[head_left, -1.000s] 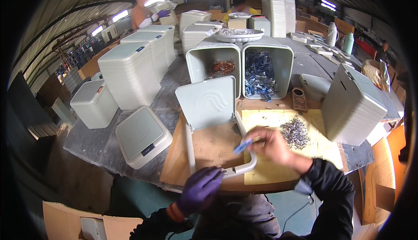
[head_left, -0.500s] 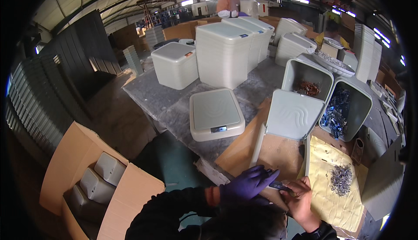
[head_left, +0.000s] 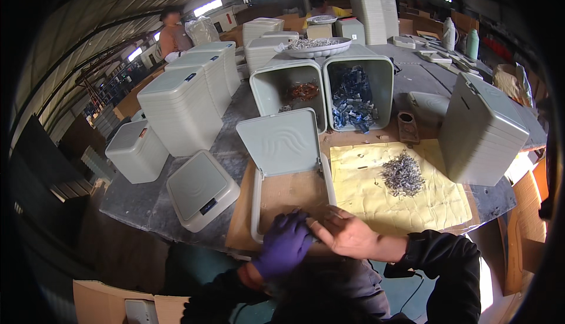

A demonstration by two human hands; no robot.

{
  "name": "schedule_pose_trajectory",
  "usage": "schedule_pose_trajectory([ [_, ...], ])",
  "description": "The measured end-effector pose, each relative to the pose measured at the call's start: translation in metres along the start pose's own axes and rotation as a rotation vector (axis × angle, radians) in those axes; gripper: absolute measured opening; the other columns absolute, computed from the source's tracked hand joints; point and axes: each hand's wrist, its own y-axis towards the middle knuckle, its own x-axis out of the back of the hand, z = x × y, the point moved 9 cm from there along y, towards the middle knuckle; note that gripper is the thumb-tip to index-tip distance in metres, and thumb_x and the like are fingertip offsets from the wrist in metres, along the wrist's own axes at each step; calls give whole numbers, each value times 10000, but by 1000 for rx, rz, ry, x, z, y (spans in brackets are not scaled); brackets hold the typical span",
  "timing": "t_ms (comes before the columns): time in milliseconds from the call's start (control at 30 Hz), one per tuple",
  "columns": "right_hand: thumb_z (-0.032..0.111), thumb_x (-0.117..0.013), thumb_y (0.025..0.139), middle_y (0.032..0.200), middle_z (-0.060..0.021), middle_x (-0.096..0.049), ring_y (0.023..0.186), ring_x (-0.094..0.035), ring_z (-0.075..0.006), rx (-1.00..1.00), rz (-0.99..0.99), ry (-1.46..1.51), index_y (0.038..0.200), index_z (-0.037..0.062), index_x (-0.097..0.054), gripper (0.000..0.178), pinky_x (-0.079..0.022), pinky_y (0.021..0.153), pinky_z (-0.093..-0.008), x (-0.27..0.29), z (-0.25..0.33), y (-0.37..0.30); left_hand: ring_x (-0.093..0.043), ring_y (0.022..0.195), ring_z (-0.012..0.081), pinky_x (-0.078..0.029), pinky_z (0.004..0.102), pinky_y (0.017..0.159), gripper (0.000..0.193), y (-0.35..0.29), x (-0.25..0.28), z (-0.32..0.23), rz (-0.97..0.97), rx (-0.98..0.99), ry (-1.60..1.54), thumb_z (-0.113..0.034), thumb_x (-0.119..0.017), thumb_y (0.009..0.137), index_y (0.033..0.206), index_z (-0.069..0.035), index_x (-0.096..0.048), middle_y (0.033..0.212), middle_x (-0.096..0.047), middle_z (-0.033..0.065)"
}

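Since the picture of a second ago, the right hand (head_left: 352, 237) has moved left and nearer, from above the right side of the pale frame (head_left: 257, 206) to a place beside the purple-gloved left hand (head_left: 286, 244); the blue clip then seen in its fingers is now hidden. Both hands are close together at the frame's near side, which they largely cover. The left fingers are curled, the right ones bent with the thumb toward the glove; whether either hand is clamped on anything cannot be told. The frame lies on a brown board, its grey-green lid panel (head_left: 282, 142) raised at the far side. To the right, a pile of small metal pieces (head_left: 403, 175) rests on a yellow sheet (head_left: 359, 203). Beyond stand two tipped bins, the left containing orange pieces (head_left: 303, 92), the right blue pieces (head_left: 353, 97). A closed lid (head_left: 200, 186) lies left of the frame.
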Motion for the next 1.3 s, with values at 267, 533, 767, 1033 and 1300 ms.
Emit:
schedule_pose_trajectory([
  [267,330,-838,816,975,-104,-692,839,-690,-255,54,-308,689,1366,21,-496,718,-543,776,-351,76,20,24,-689,827,342,-548,459,711,668,-34,66,-3,94,13,-279,-560,-786,833,1227,-54,-596,966,-669,128],
  [533,213,-962,695,1286,-79,-671,716,-684,-106,-442,-634,1115,1342,42,-460,836,-568,665,-264,70,-11,36,-648,744,245,-494,393,637,362,-4,132,8,-175,-43,87,-452,-751,838,1003,-151,-635,852,-641,40],
  [767,283,-1009,654,1152,-166,-686,817,-759,-183,-177,-499,950,1330,6,-445,923,-577,685,-288,73,3,26,-622,607,304,-481,426,557,427,-12,96,-2,163,57,-338,-511,-745,875,909,-118,-584,717,-596,91],
  [1033,276,-983,693,1121,-141,-705,675,-694,-130,-198,-554,912,1334,-13,-460,877,-561,688,-279,72,-2,11,-637,613,302,-503,414,559,461,3,104,-18,155,-89,-165,-531,-742,873,914,-103,-576,730,-578,78],
  [1300,268,-952,728,1272,-154,-704,705,-696,-216,-70,-548,930,1466,-15,-415,955,-603,646,-322,68,2,6,-672,631,289,-530,430,565,413,0,85,-23,253,-33,-111,-377,-783,800,1001,-76,-586,740,-615,85],
])
